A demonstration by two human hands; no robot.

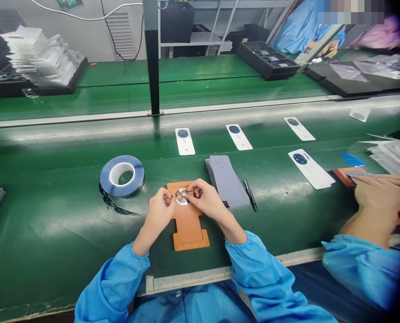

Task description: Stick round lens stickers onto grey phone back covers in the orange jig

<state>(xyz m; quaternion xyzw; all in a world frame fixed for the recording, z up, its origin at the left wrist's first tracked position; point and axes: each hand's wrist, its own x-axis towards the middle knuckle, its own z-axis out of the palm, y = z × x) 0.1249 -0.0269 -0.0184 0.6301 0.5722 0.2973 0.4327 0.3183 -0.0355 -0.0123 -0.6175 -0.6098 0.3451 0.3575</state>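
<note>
An orange jig plate [188,231] lies on the green bench straight before me. At its upper part is a round shiny silver piece with holes [182,197]. My right hand [205,199] pinches at the right edge of this piece, thumb and fingertips together. My left hand [159,210] is closed just left of it, with a tiny dark bit at the fingertips that is too small to name. A roll of bluish film tape [139,176] stands to the left, its strip of dark die-cut pieces [110,204] trailing out. Right of the jig lies a stack of grey phone-shaped sheets [228,181].
Black tweezers [250,195] lie beside the grey stack. White phone-back panels [185,142] with dark camera circles are spread along the bench. At right, a co-worker's hands [380,193] are over another orange jig [346,176]. A dark upright post [152,67] stands behind.
</note>
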